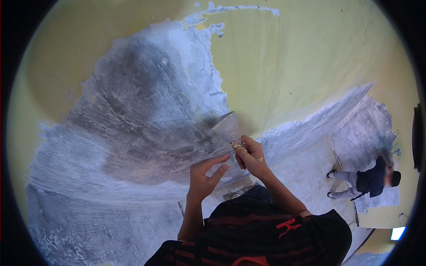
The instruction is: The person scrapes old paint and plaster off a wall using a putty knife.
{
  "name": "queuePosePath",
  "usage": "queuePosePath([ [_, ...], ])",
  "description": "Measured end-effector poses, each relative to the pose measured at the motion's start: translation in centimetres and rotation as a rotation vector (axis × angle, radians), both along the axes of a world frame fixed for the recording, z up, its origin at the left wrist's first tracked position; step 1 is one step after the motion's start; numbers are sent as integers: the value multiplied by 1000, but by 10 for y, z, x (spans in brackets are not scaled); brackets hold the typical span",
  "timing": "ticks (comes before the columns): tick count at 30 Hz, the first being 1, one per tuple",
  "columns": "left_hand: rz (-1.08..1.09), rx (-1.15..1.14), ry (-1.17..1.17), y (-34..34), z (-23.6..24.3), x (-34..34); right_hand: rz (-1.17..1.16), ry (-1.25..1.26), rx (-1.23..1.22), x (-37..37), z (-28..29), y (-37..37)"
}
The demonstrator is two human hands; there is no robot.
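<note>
My right hand (pixel 251 156) is wrapped round the handle of a putty knife (pixel 227 127), a wide scraper with a flared blade. Flecks of pale paint cling to the handle and to my fingers. The blade's edge meets the wall where yellow paint (pixel 253 75) borders a stripped, grey-white patch (pixel 146 97). Left of the knife, my left hand (pixel 206 175) holds nothing; its fingers are stretched out and apart, close to the bare grey surface.
Over at the right, another person (pixel 370 179) in a dark top and grey trousers stands by a second stripped patch (pixel 361 133). A pale tiled floor (pixel 306 170) runs between us. A dark object (pixel 417 137) is at the right rim.
</note>
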State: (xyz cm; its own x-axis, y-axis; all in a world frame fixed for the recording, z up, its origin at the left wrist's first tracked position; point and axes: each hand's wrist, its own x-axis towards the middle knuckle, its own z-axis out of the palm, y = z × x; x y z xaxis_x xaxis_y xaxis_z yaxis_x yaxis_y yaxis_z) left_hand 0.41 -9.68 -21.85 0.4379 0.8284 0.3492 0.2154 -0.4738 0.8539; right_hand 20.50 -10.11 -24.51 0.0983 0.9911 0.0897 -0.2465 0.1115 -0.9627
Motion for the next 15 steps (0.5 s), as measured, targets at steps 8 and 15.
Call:
queuePosePath([
  [8,133,-429,-155,25,-104,8,119,122,-256,-2,-102,1],
  [15,181,-740,-341,55,-151,55,71,69,-369,1,-152,-2],
])
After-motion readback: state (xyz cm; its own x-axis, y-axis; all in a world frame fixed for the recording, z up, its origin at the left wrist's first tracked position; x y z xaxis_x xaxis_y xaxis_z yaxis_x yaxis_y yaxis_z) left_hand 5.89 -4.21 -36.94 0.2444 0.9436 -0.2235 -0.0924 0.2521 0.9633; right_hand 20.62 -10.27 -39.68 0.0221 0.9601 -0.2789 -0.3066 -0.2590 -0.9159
